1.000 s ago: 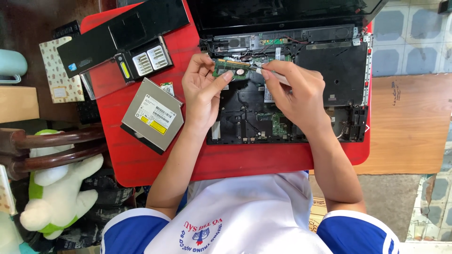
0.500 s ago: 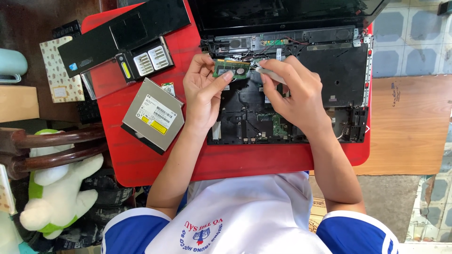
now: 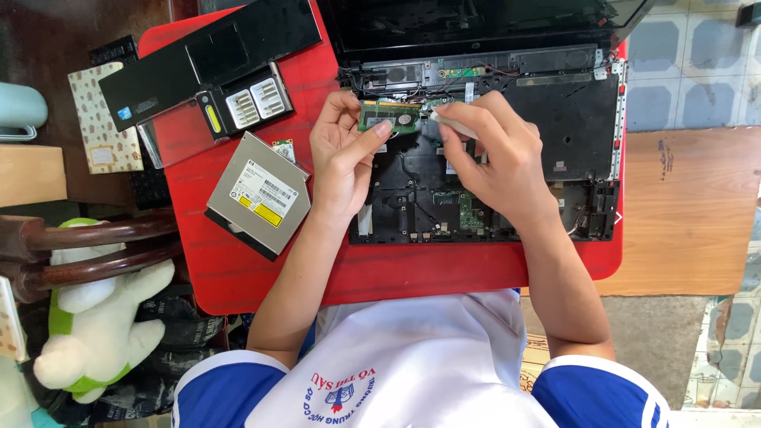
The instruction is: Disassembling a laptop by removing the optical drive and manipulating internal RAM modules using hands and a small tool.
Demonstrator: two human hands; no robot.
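Above the opened laptop chassis point(image 3: 507, 166), our left hand point(image 3: 341, 154) still pinches the green memory module point(image 3: 388, 117); our right hand point(image 3: 495, 154), closed on a white eraser point(image 3: 453, 125), has shifted slightly nearer.

- White label with yellow patches on the silver optical drive point(image 3: 260, 192), near the red table's point(image 3: 238, 277) left edge.
- Dark, unlit laptop screen point(image 3: 476, 20) at the table's far edge.
- Small blue sticker on the black palmrest panel point(image 3: 206, 59), far-left corner.
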